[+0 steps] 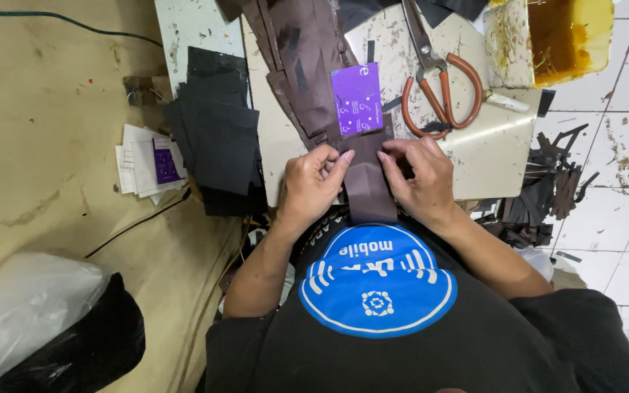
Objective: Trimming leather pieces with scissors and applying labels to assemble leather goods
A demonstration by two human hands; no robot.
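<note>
Both hands, left hand & right hand, pinch the brown strip at the near tabletop edge w/ fingers curled shut on it; uneven pull could skew the fold or nudge the purple card off

free: bare board right of hands | blocked: scissors ahead, black stack left
</note>
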